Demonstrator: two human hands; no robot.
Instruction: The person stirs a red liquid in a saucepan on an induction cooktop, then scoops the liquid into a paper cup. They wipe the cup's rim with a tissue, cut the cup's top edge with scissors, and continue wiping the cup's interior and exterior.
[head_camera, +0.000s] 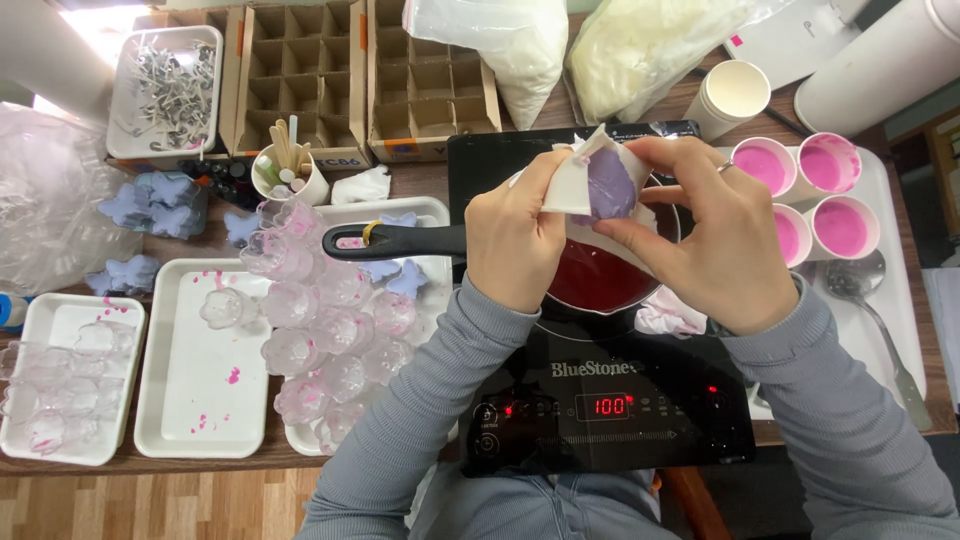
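Note:
Both my hands hold a torn white paper cup (585, 180) with a lump of purple wax (610, 185) inside, above a small pot of red liquid (600, 280). My left hand (515, 240) grips the cup's left side. My right hand (720, 240), with a ring on one finger, pinches the right side and peels the paper back. The pot's black handle (395, 240) points left. It sits on a black induction cooker (600, 400) with a lit red display.
Several clear flower-shaped moulds (320, 330) fill white trays (190, 400) at left. Several paper cups of pink wax (815, 200) stand on a tray at right, beside a metal spoon (870, 300). Purple butterfly shapes (155, 205), a cup of sticks (288, 170), cardboard dividers (420, 80) and bags lie behind.

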